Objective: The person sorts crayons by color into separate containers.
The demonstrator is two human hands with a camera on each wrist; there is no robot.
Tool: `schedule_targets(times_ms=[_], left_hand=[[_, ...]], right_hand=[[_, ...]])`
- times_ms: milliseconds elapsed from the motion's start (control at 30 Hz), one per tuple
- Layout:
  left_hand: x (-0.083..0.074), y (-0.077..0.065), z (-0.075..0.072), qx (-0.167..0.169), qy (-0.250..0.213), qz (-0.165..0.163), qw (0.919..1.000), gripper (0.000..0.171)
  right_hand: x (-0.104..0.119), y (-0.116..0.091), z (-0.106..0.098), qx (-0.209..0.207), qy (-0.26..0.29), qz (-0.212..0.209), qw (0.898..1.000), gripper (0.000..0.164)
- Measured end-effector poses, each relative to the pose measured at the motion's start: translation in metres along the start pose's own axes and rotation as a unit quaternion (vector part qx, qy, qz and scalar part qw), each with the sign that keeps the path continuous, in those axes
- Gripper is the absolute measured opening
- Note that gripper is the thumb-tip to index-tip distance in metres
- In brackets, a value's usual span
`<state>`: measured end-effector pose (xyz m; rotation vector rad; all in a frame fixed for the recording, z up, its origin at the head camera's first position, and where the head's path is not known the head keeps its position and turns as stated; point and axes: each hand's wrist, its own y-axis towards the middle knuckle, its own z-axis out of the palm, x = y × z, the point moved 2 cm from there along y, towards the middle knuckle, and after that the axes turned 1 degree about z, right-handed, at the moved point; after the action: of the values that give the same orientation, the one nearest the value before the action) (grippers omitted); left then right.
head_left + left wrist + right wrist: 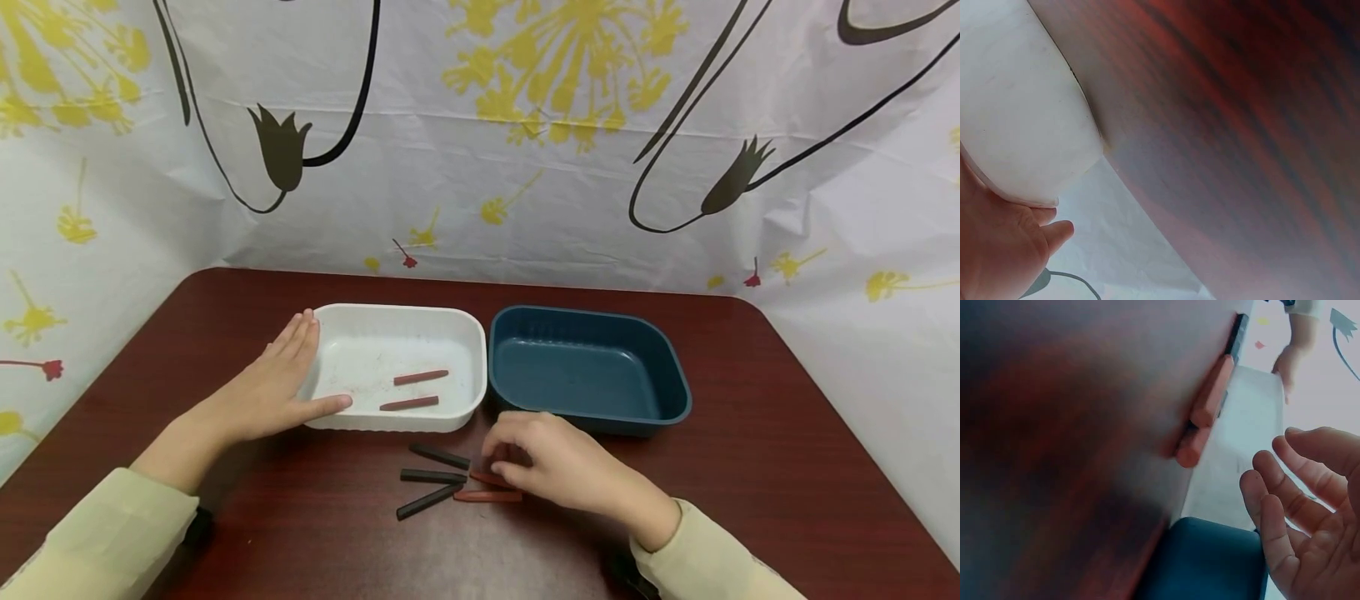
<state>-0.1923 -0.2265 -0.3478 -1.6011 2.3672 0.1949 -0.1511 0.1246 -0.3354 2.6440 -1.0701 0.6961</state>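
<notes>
My left hand (281, 383) lies with straight fingers along the left end of a white tray (397, 312), its thumb over the near rim. Inside that tray are two red crayons (409, 404). My right hand (558, 462) hovers just above two more red crayons (487, 497) on the table, fingers loosely bent. In the right wrist view the fingers (1285, 506) are spread, and nothing is between them and the thumb. Three black crayons (432, 477) fan out to the left of the red ones, tips pointing toward them. My right hand partly covers one red crayon.
A dark blue tray (592, 358) stands right beside the white one, with nothing in it. Both sit on a dark red-brown wooden table (337, 517). A white sheet with yellow flowers (570, 58) hangs behind the table and along its sides.
</notes>
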Motion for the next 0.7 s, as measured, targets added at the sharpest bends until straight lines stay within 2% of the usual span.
schedule_targets(times_ms=[433,700], left_hand=[[0.001,-0.001,0.000,0.001,-0.003,-0.002,1.0000,0.117],[0.001,-0.001,0.001,0.001,-0.002,-0.001,1.0000,0.117]], right_hand=[[-0.006,0.003,0.010,0.074,-0.040,0.041,0.996,0.006],[-0.002,0.009,0.011,0.083,-0.052,0.043,0.994,0.006]])
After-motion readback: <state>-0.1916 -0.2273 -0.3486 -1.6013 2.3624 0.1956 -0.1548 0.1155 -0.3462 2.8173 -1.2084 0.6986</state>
